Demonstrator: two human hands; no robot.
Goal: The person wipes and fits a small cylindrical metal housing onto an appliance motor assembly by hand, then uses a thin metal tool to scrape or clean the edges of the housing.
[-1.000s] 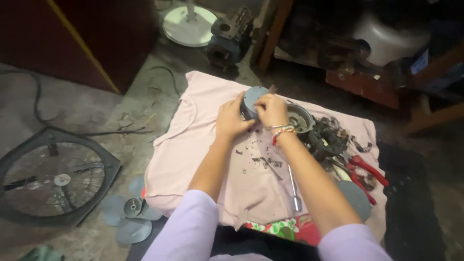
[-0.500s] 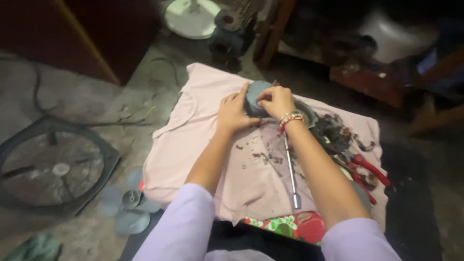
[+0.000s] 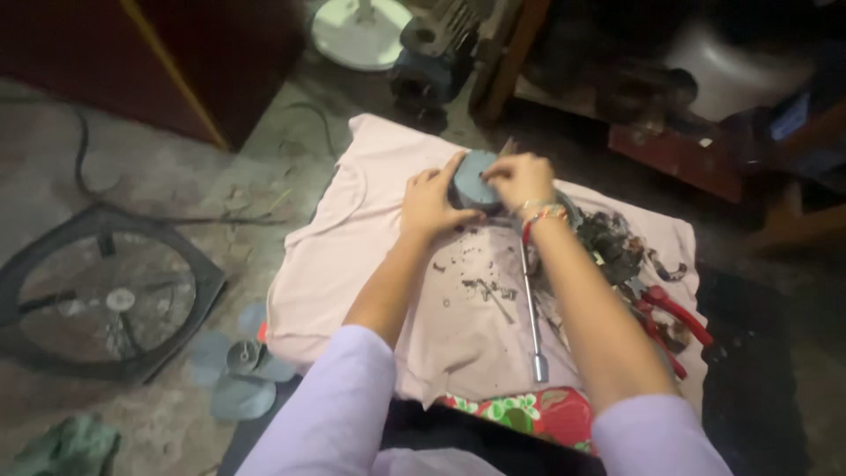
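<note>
Down on the floor (image 3: 132, 176) a pale pink cloth (image 3: 352, 256) is spread out, and both of the person's hands meet near its far edge over a round grey-blue motor housing (image 3: 473, 181). The left hand (image 3: 432, 204) lies against the housing's left side, fingers spread and the forefinger stretched up along its rim. The right hand (image 3: 520, 181) comes over the top from the right, fingers curled down onto it in a loose clasp; a band of red and pale thread (image 3: 545, 214) circles that wrist. The housing sits on the cloth, touching both hands, well back from the near edge. Just behind the right wrist a long metal socket wrench (image 3: 532, 308) lies on the cloth, its shaft running toward the near edge, where it ends close to a red flowered fabric (image 3: 529, 410). Small dark bits of debris (image 3: 480, 282) are scattered on the cloth between the forearms. Toward the cloth's right edge there is a tangle of dark wire and parts (image 3: 612, 242), with red-handled pliers (image 3: 670, 313) beside it. Off the cloth to the left, on the bare floor, lie a round wire fan guard (image 3: 97, 300) and a pale blue fan blade (image 3: 233, 366). Beyond the far edge stands a white round fan base (image 3: 361, 35).
</note>
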